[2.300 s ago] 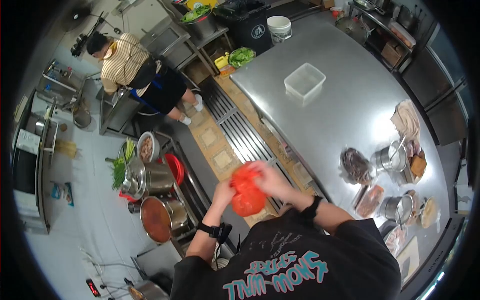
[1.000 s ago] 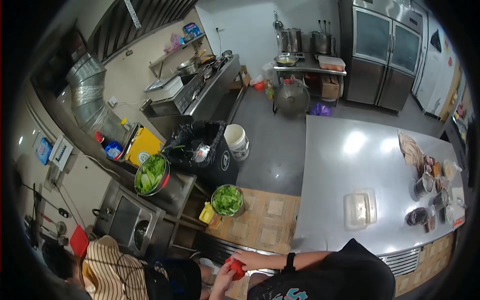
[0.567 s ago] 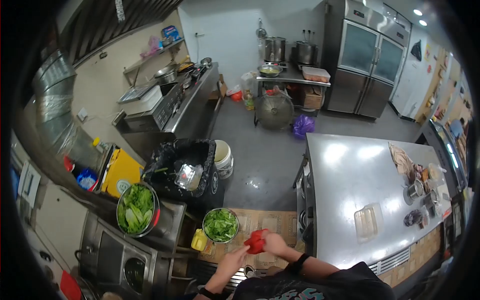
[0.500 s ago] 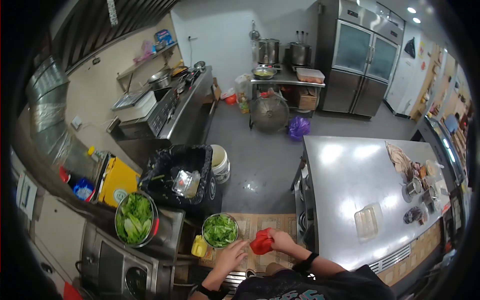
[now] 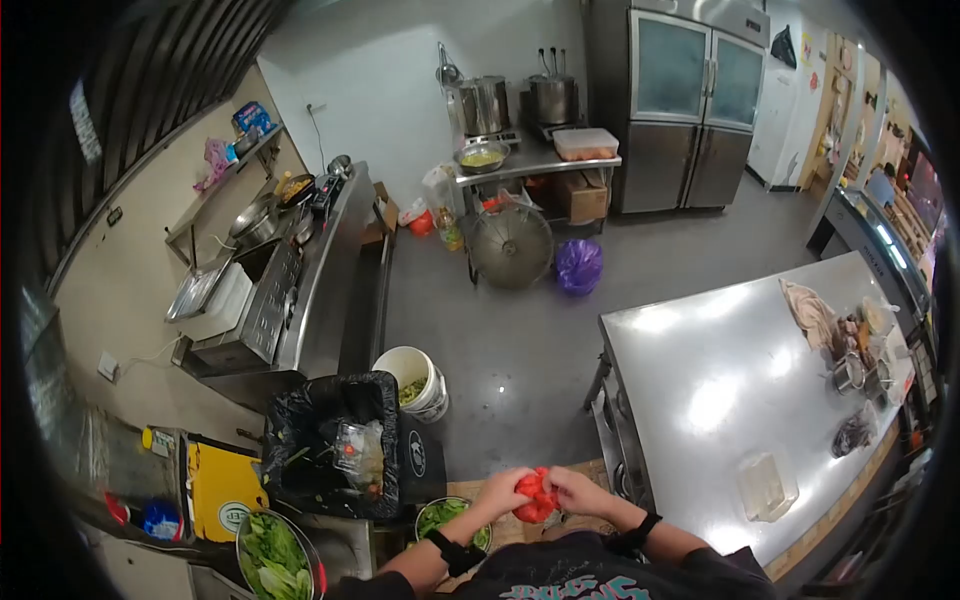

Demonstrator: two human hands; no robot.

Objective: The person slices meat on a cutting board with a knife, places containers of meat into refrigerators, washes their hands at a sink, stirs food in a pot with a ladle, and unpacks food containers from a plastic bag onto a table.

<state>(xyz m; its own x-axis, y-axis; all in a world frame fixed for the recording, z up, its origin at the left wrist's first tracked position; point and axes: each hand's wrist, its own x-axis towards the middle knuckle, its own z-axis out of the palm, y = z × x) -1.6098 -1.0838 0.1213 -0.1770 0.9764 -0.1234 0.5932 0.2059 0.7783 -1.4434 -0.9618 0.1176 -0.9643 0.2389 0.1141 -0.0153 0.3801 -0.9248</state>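
In front of my body, both hands meet at a crumpled red plastic bag. My left hand is closed on its left side, and my right hand pinches it from the right. The fingertips partly hide the bag's top, and I cannot make out what is inside. Below my left forearm stands a round metal bowl of green leaves, partly covered by that arm. Farther left is a larger bowl of lettuce.
A bin lined with black plastic and a white bucket stand ahead on the left. To the right is a steel table bearing a clear plastic tray, a cloth and small containers. A purple bag lies on the floor.
My left hand has moved from beside the leaf bowl to the red plastic bag and taken hold of it. The view has turned, so the bowls sit lower in the picture.
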